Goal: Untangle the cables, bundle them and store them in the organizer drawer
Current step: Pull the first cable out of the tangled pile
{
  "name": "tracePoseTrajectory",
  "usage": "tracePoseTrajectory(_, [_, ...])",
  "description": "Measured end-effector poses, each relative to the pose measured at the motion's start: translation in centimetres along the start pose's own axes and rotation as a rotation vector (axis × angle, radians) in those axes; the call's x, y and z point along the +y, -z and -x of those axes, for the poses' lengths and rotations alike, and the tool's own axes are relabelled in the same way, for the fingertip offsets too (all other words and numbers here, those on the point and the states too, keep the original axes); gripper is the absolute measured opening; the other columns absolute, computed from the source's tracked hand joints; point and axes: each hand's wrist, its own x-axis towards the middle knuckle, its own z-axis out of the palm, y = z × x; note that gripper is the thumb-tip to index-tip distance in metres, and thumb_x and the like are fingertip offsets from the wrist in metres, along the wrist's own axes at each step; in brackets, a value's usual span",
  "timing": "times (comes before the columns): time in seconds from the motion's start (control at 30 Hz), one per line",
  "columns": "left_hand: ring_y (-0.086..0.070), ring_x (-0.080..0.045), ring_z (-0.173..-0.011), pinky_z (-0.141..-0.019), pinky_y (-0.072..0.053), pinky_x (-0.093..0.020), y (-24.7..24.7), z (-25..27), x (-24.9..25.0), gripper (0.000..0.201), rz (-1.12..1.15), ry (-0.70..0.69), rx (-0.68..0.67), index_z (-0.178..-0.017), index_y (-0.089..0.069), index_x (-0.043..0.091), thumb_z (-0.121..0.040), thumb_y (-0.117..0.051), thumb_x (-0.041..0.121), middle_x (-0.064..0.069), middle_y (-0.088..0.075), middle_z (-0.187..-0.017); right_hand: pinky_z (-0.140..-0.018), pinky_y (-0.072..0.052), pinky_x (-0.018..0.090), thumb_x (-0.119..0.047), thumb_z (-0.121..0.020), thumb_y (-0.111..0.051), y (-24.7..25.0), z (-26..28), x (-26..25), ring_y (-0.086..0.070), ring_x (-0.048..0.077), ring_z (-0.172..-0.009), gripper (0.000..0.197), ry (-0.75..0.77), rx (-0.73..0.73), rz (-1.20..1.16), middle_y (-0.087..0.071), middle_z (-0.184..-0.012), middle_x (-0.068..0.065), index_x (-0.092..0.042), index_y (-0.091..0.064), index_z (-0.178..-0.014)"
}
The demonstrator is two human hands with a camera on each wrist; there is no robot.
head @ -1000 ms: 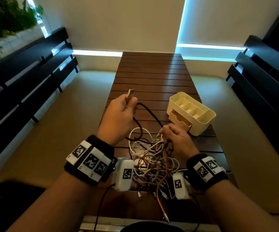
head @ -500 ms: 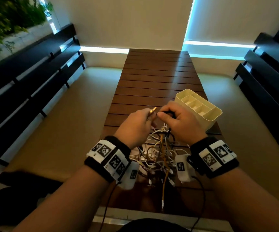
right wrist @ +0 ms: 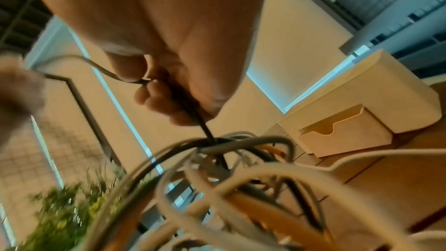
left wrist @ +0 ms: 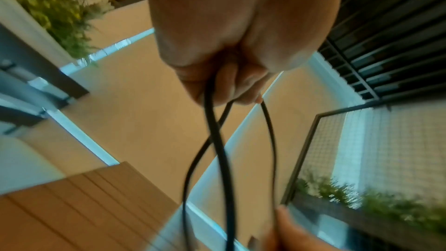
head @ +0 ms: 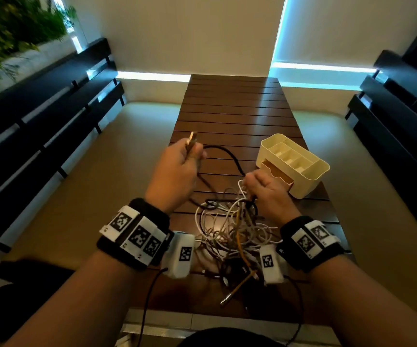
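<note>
Your left hand (head: 175, 176) is raised above the counter (head: 235, 108), fingers curled round the black cable (head: 227, 154) near its end; the gold plug (head: 192, 141) sticks up out of the fist. In the left wrist view the same hand (left wrist: 231, 49) grips the cable (left wrist: 217, 140), and black strands hang down from the curled fingers in a loop.

The cable arcs from your left hand across to your right hand (head: 265, 194), which sits lower, right at the far edge of the tangle (head: 232, 231). Right wrist view: that hand (right wrist: 169, 54) pinches the black cable (right wrist: 193, 114) where it dives into the knot, with a thin grey cable (right wrist: 101, 68) also caught under the thumb. Hands are apart, both clamped on cable.

The tangle of white, grey, black and orange cables lies on the counter between your wrists, one orange lead (head: 237, 289) trailing out toward you.

The organizer (head: 300, 176) sits just beyond your right hand, close to the knuckles. Its drawer (right wrist: 342, 133) is pulled partly out, facing the tangle.
</note>
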Motion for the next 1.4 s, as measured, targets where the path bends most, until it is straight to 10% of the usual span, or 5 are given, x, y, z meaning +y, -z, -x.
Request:
tracePoseTrajectory(0.17, [-0.048, -0.011, -0.056, -0.05, -0.034, -0.028, 1.0, 0.4, -2.7, 0.031, -0.507, 0.298, -0.314, -0.088, -0.064, 0.015, -0.106, -0.043, 0.028, 0.003, -0.06, -0.068, -0.07, -0.052, 0.049, -0.049, -0.09, -0.056, 2.0, -1.4, -3.3, -0.053, 0.022, -0.07, 0.019, 0.146, 0.224, 0.013, -0.056, -0.072, -0.005, -0.034, -0.061, -0.079])
tracePoseTrajectory(0.5, [-0.046, -0.028, -0.136, -0.106, -0.041, -0.042, -1.4, 0.6, 0.9, 0.049, -0.508, -0.273, 0.089, -0.15, -0.038, 0.009, -0.102, -0.046, 0.014, -0.009, -0.035, -0.158, -0.067, -0.041, 0.019, -0.03, -0.096, -0.062, 0.1, -1.0, -3.4, -0.055, 0.0, -0.08, 0.002, 0.309, 0.04, 0.441, -0.059, -0.085, -0.017, -0.029, -0.063, -0.096])
tracePoseTrajectory(0.8, [-0.04, -0.022, -0.141, -0.108, -0.042, -0.043, -3.0, 0.2, 0.1, 0.052, -0.439, -0.33, -0.03, -0.152, -0.037, 0.016, -0.101, -0.045, 0.019, -0.002, -0.028, -0.162, -0.065, -0.038, 0.004, -0.021, -0.095, -0.064, 0.9, -1.0, -4.4, -0.051, -0.007, -0.076, 0.002, 0.35, 0.055, 0.432, -0.055, -0.081, -0.015, -0.021, -0.065, -0.093])
tracePoseTrajectory(1.07, [-0.047, -0.003, -0.066, -0.059, -0.032, -0.023, -3.2, -0.2, -1.0, 0.013, -0.322, -0.273, -0.054, -0.088, -0.056, 0.019, -0.099, -0.051, 0.013, 0.011, -0.052, -0.075, -0.063, -0.043, 0.013, -0.028, -0.099, -0.056, 1.1, -0.7, -5.4, -0.054, -0.002, -0.069, 0.009, 0.322, 0.067, 0.256, -0.06, -0.077, -0.013, -0.03, -0.063, -0.093])
tracePoseTrajectory(1.4, [-0.052, -0.005, -0.061, -0.049, -0.039, -0.017, 1.7, 0.1, -0.8, 0.023, -0.14, 0.12, -0.004, -0.09, -0.064, 0.014, -0.104, -0.047, 0.021, 0.003, -0.056, -0.073, -0.07, -0.048, 0.043, -0.036, -0.103, -0.045, 0.6, -0.8, -1.0, -0.052, 0.014, -0.067, 0.026, 0.039, 0.052, 0.173, -0.054, -0.071, -0.002, -0.023, -0.061, -0.086])
